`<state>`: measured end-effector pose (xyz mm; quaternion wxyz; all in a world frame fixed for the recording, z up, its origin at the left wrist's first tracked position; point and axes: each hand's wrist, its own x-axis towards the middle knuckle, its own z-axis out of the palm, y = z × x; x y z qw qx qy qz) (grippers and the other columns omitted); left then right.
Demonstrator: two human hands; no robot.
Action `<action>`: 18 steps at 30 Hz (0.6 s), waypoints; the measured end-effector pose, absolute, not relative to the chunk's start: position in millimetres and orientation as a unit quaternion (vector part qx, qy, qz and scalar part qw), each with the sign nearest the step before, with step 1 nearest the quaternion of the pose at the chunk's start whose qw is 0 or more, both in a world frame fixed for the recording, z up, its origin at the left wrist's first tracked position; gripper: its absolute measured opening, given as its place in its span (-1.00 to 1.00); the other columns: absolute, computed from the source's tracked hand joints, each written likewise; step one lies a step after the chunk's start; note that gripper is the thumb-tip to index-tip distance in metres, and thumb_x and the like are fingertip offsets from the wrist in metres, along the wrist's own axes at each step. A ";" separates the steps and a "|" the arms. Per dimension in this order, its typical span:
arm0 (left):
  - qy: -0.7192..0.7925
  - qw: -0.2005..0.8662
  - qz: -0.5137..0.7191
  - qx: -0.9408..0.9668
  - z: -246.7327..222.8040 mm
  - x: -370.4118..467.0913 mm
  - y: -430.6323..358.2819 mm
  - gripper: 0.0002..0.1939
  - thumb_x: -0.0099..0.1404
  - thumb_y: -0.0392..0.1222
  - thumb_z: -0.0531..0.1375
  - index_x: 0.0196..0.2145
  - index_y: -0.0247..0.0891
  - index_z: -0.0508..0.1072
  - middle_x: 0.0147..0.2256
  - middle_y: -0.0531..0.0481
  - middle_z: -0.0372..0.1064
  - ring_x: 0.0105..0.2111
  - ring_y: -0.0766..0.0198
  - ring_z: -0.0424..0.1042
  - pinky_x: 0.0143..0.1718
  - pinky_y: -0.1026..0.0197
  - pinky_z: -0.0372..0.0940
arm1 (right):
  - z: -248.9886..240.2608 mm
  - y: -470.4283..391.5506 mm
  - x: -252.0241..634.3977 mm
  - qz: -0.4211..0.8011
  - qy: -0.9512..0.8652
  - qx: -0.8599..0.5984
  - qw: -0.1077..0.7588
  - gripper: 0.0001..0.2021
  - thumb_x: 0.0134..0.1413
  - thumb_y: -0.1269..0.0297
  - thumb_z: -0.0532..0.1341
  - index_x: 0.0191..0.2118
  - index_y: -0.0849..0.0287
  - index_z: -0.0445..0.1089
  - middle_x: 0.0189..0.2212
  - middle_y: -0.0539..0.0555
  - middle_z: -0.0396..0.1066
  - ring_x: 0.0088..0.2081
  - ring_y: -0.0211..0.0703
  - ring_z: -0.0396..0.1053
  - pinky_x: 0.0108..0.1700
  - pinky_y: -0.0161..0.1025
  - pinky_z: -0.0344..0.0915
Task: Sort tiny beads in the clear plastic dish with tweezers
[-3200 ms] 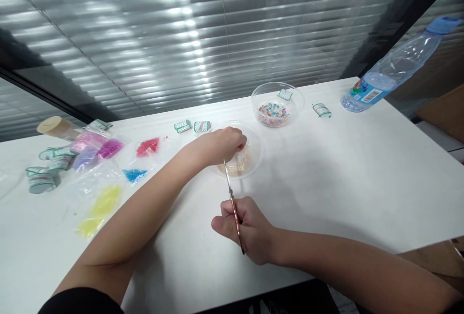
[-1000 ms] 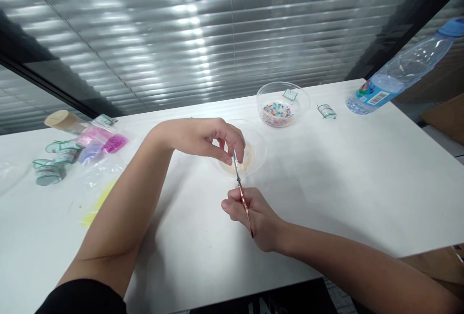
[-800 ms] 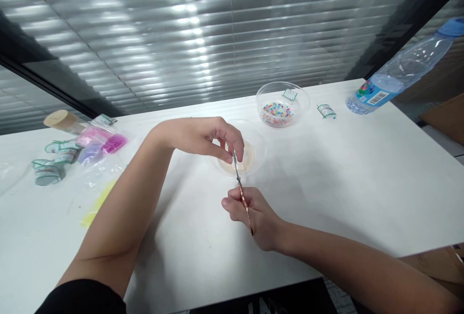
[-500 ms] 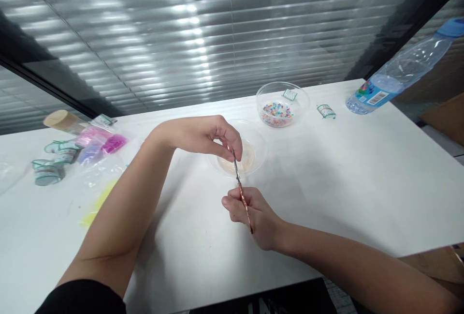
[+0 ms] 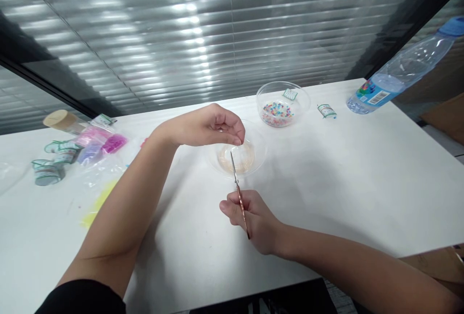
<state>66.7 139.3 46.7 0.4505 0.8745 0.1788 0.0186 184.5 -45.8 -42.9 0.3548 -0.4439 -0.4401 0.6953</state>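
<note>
What appears to be an office or small meeting room. A plain white table (image 5: 366,173) has its far edge set along a glass wall with grey slatted blinds (image 5: 232,38) and a dark frame (image 5: 43,84), fittings typical of an office. Beyond the right edge is a brown shape like a cardboard box (image 5: 445,118); below the near edge shows a patch of grey textured floor (image 5: 338,295). A water bottle (image 5: 377,89) stands by the far right corner. Scissors (image 5: 236,182) and colourful beads (image 5: 277,112) add a craft corner's look.
</note>
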 end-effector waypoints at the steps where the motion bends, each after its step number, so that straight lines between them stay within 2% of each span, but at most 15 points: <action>1: 0.181 0.448 0.021 0.875 45.9 66.9 139.8 -0.82 0.28 -0.09 0.21 -0.27 -0.24 0.53 -0.33 0.00 0.52 -0.33 0.34 0.48 -0.27 0.30 0.35 | -43.0 -47.0 184.3 0.687 -0.452 -0.446 0.353 -0.52 0.15 0.10 0.19 -0.60 0.11 -0.10 -0.68 -0.15 -0.12 -0.58 -0.36 -0.17 -0.52 -0.27 -0.19; 12: 0.194 0.452 0.039 0.870 40.2 69.2 141.4 -0.83 0.26 -0.10 0.22 -0.30 -0.26 0.52 -0.36 -0.01 0.51 -0.36 0.33 0.46 -0.32 0.29 0.35 | -48.0 -61.1 180.6 0.649 -0.581 -0.417 0.259 -0.53 0.07 0.04 0.25 -0.61 0.12 -0.01 -0.70 -0.16 -0.08 -0.59 -0.36 -0.12 -0.54 -0.31 -0.11; 18: 0.202 0.448 0.024 0.871 32.8 73.0 142.7 -0.83 0.21 -0.09 0.27 -0.32 -0.25 0.53 -0.37 0.02 0.53 -0.35 0.32 0.49 -0.32 0.31 0.34 | -50.0 -60.5 181.6 0.636 -0.613 -0.398 0.249 -0.51 0.04 -0.04 0.25 -0.61 0.12 0.02 -0.71 -0.16 -0.06 -0.59 -0.35 -0.12 -0.54 -0.31 -0.10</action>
